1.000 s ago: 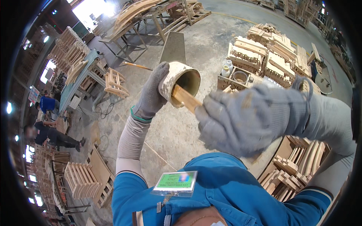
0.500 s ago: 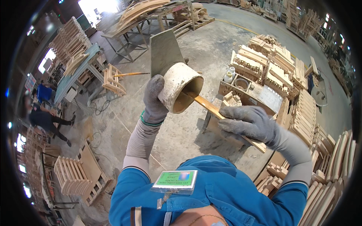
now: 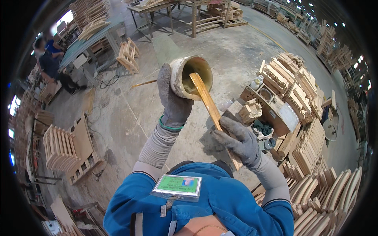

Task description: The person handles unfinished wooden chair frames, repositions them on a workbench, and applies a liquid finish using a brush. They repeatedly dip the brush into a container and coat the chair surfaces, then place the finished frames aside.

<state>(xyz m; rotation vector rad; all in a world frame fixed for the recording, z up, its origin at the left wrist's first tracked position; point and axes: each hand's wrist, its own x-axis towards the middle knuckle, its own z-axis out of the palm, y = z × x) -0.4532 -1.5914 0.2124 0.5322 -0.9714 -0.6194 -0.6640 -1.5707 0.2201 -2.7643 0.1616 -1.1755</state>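
Note:
My left hand [image 3: 173, 84], in a grey glove, is closed round a pale, crusted pot [image 3: 178, 74]. The pot is tipped so its mouth faces me, and a yellowish coating shows inside. In my right hand [image 3: 241, 139], also gloved, is a flat wooden stick [image 3: 210, 108], gripped near its lower end. Its wet, amber-coloured tip lies at the pot's mouth, in front of the opening. Behind the pot a flat grey-green panel [image 3: 164, 48] sticks up; whether it joins the pot I cannot tell. A thin yellowish rod [image 3: 144, 83] shows left of my left hand.
At right stands a wooden box-like bench [image 3: 271, 114] with bottles, beside stacked wooden parts [image 3: 291, 78]. Curved wooden pieces [image 3: 323, 196] lie at lower right. Slatted wooden frames [image 3: 59, 147] sit at left. Two people are near a blue-green table [image 3: 84, 45] at far left.
The pot has tilted so its inside faces me more. The stick's tip has come out of the pot's depth into sight, and my right hand has moved left and lower. The view has shifted.

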